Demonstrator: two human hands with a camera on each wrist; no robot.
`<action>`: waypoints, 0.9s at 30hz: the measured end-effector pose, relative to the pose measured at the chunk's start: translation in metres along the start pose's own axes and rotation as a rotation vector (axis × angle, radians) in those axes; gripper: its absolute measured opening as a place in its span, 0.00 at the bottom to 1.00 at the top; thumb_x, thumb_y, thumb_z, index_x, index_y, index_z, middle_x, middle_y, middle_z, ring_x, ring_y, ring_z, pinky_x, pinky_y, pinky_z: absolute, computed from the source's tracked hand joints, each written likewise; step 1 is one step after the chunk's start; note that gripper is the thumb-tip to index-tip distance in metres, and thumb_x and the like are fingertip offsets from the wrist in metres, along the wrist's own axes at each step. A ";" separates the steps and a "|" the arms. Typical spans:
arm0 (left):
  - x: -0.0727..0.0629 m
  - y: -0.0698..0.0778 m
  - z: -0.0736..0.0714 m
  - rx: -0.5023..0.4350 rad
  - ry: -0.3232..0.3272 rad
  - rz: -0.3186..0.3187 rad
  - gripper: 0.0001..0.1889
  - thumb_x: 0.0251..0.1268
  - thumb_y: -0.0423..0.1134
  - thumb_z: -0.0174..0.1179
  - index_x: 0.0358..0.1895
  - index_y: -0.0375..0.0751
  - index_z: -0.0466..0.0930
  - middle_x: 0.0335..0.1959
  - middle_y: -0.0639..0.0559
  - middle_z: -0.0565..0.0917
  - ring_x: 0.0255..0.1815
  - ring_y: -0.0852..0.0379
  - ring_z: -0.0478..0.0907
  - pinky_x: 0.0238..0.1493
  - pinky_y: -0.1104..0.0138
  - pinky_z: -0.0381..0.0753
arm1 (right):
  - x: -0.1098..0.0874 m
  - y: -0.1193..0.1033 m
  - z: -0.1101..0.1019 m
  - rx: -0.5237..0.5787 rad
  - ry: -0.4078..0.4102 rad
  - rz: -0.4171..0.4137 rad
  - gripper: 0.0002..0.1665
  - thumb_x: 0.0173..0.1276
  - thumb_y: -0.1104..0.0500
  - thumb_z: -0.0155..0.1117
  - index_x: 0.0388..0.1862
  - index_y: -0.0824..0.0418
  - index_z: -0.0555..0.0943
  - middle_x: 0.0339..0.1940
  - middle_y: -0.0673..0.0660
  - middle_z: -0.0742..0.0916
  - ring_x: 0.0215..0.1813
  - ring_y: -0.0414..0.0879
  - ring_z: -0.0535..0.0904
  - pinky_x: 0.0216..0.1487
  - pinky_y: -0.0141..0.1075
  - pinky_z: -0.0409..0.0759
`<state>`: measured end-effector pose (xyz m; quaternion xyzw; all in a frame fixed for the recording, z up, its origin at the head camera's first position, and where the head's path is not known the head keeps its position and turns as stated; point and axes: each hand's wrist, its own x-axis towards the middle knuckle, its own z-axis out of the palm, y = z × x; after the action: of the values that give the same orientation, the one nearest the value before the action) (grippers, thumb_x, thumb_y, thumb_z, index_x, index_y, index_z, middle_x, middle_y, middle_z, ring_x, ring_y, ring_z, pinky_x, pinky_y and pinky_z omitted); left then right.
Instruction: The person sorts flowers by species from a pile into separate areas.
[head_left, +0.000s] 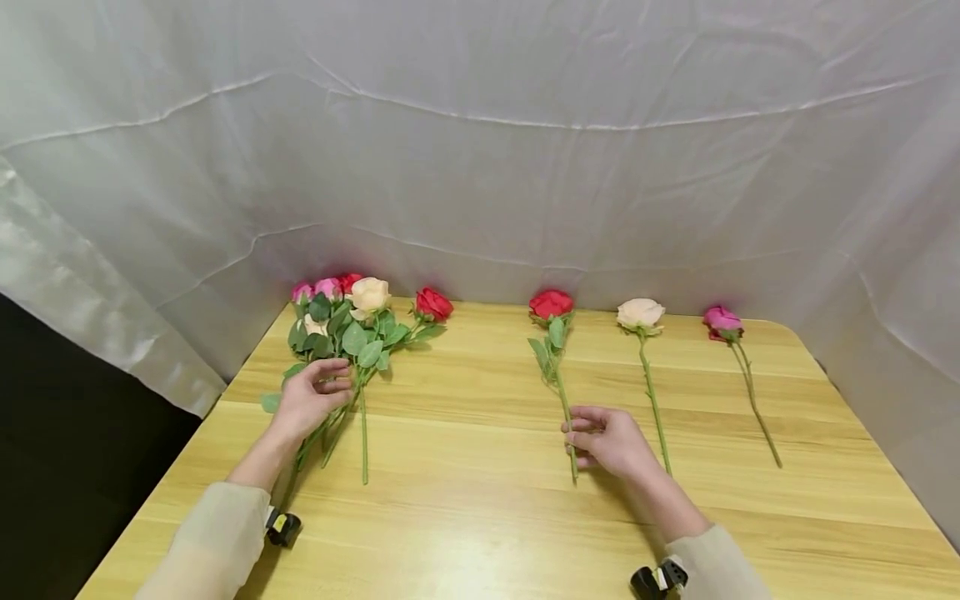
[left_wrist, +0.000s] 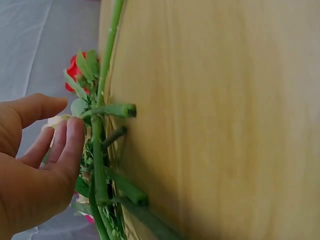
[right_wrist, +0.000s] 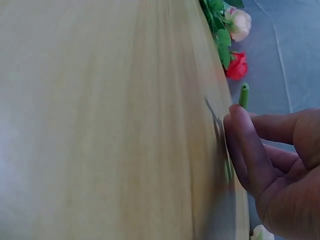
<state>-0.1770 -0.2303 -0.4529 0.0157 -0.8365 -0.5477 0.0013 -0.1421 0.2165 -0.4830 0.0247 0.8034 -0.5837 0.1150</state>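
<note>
Between its thumb and fingers my right hand [head_left: 611, 442] pinches the lower stem of a red rose [head_left: 551, 305], whose bloom points toward the back curtain. The cut end of that stem [right_wrist: 244, 95] pokes out past the fingertips in the right wrist view. My left hand [head_left: 313, 398] hovers over the stems of a pile of roses [head_left: 367, 342] on the left, its fingers loosely bent with nothing between them. Cream, pink and red blooms make up that pile, and several green stems [left_wrist: 102, 175] cross beside the left fingertips.
Right of the held rose lie a cream rose [head_left: 641, 315] and a magenta rose [head_left: 723, 322], stems toward me. Everything rests on a wooden table [head_left: 465, 500]. A grey curtain [head_left: 480, 167] hangs along the table's back edge and sides.
</note>
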 end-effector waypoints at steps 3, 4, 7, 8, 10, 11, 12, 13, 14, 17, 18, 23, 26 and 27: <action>0.003 -0.002 0.000 0.060 -0.013 -0.028 0.27 0.72 0.28 0.63 0.72 0.31 0.70 0.66 0.32 0.77 0.63 0.42 0.79 0.48 0.77 0.83 | 0.003 0.000 0.000 -0.040 0.011 -0.006 0.27 0.71 0.72 0.66 0.68 0.74 0.76 0.49 0.64 0.85 0.36 0.48 0.86 0.34 0.40 0.91; 0.004 -0.003 0.000 0.071 -0.019 -0.033 0.27 0.72 0.28 0.63 0.73 0.31 0.70 0.66 0.32 0.77 0.63 0.41 0.79 0.48 0.77 0.83 | 0.004 0.000 0.001 -0.050 0.013 -0.007 0.27 0.71 0.72 0.66 0.68 0.74 0.77 0.48 0.64 0.85 0.34 0.48 0.86 0.34 0.40 0.91; 0.007 -0.005 0.000 0.082 -0.028 -0.029 0.28 0.72 0.28 0.63 0.73 0.31 0.69 0.66 0.32 0.77 0.64 0.39 0.78 0.47 0.76 0.83 | 0.005 0.000 0.002 -0.071 0.012 -0.017 0.26 0.70 0.73 0.67 0.66 0.75 0.77 0.44 0.63 0.84 0.33 0.47 0.86 0.33 0.40 0.91; 0.008 -0.005 0.000 0.082 -0.032 -0.025 0.28 0.72 0.28 0.64 0.73 0.30 0.69 0.66 0.32 0.77 0.64 0.38 0.78 0.48 0.76 0.84 | 0.005 -0.001 0.002 -0.075 0.008 -0.019 0.26 0.70 0.73 0.67 0.66 0.75 0.78 0.43 0.63 0.84 0.32 0.47 0.86 0.33 0.40 0.91; 0.010 -0.005 0.000 0.073 -0.042 -0.021 0.29 0.71 0.29 0.65 0.73 0.29 0.69 0.66 0.31 0.77 0.64 0.38 0.77 0.48 0.75 0.84 | 0.006 -0.001 0.003 -0.080 0.005 -0.019 0.25 0.69 0.73 0.67 0.65 0.75 0.78 0.42 0.63 0.85 0.31 0.47 0.85 0.32 0.40 0.91; 0.011 -0.005 0.001 0.068 -0.048 -0.020 0.29 0.71 0.28 0.65 0.73 0.29 0.69 0.66 0.31 0.77 0.65 0.37 0.77 0.49 0.75 0.85 | 0.006 -0.002 0.003 -0.080 0.001 -0.019 0.25 0.70 0.73 0.67 0.65 0.75 0.78 0.41 0.63 0.84 0.31 0.47 0.85 0.32 0.40 0.91; 0.011 -0.005 0.001 0.065 -0.054 -0.020 0.30 0.70 0.29 0.66 0.73 0.29 0.69 0.67 0.30 0.77 0.65 0.37 0.77 0.49 0.75 0.85 | 0.006 -0.002 0.003 -0.080 -0.002 -0.017 0.25 0.69 0.73 0.68 0.65 0.75 0.78 0.41 0.62 0.84 0.30 0.47 0.85 0.31 0.39 0.91; 0.012 -0.006 0.001 0.065 -0.059 -0.023 0.30 0.70 0.29 0.66 0.72 0.28 0.69 0.67 0.30 0.77 0.65 0.37 0.77 0.49 0.74 0.85 | 0.006 -0.003 0.004 -0.082 -0.005 -0.018 0.25 0.69 0.73 0.68 0.65 0.75 0.78 0.40 0.62 0.84 0.30 0.47 0.84 0.31 0.39 0.91; 0.013 -0.006 0.001 0.065 -0.065 -0.024 0.30 0.69 0.28 0.67 0.72 0.28 0.68 0.67 0.30 0.77 0.65 0.37 0.77 0.49 0.74 0.85 | 0.006 -0.003 0.004 -0.083 -0.005 -0.016 0.25 0.69 0.73 0.68 0.65 0.75 0.78 0.40 0.61 0.84 0.30 0.47 0.84 0.31 0.39 0.90; 0.015 -0.007 0.001 0.072 -0.078 -0.028 0.30 0.69 0.27 0.67 0.72 0.26 0.68 0.66 0.29 0.77 0.64 0.36 0.78 0.50 0.74 0.85 | 0.007 -0.003 0.004 -0.087 -0.002 -0.018 0.24 0.69 0.73 0.68 0.64 0.75 0.79 0.39 0.61 0.84 0.30 0.47 0.85 0.31 0.38 0.90; 0.016 -0.008 0.001 0.076 -0.082 -0.029 0.30 0.68 0.27 0.66 0.72 0.26 0.68 0.66 0.28 0.77 0.64 0.36 0.78 0.49 0.74 0.85 | 0.007 -0.003 0.004 -0.088 0.000 -0.020 0.24 0.69 0.72 0.68 0.63 0.75 0.79 0.39 0.61 0.84 0.29 0.47 0.85 0.32 0.38 0.90; 0.019 -0.009 0.001 0.093 -0.107 -0.038 0.30 0.69 0.26 0.65 0.73 0.25 0.67 0.66 0.28 0.77 0.64 0.36 0.78 0.52 0.71 0.86 | 0.010 -0.001 0.004 -0.073 0.007 -0.033 0.24 0.68 0.72 0.70 0.62 0.75 0.80 0.39 0.61 0.85 0.30 0.47 0.86 0.33 0.38 0.91; 0.019 -0.009 0.001 0.088 -0.122 -0.049 0.31 0.71 0.27 0.64 0.73 0.25 0.66 0.67 0.28 0.76 0.66 0.35 0.77 0.55 0.67 0.86 | 0.010 0.001 0.004 -0.058 0.005 -0.033 0.23 0.67 0.73 0.70 0.61 0.75 0.80 0.39 0.61 0.85 0.31 0.47 0.86 0.34 0.38 0.91; 0.019 -0.010 0.001 0.083 -0.125 -0.051 0.31 0.71 0.26 0.64 0.74 0.25 0.65 0.67 0.28 0.76 0.66 0.35 0.77 0.56 0.67 0.86 | 0.010 0.002 0.004 -0.053 0.004 -0.032 0.23 0.67 0.73 0.70 0.61 0.75 0.80 0.39 0.62 0.85 0.31 0.47 0.86 0.34 0.38 0.91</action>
<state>-0.1963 -0.2335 -0.4626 0.0025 -0.8563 -0.5122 -0.0656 -0.1511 0.2122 -0.4880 0.0101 0.8192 -0.5638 0.1049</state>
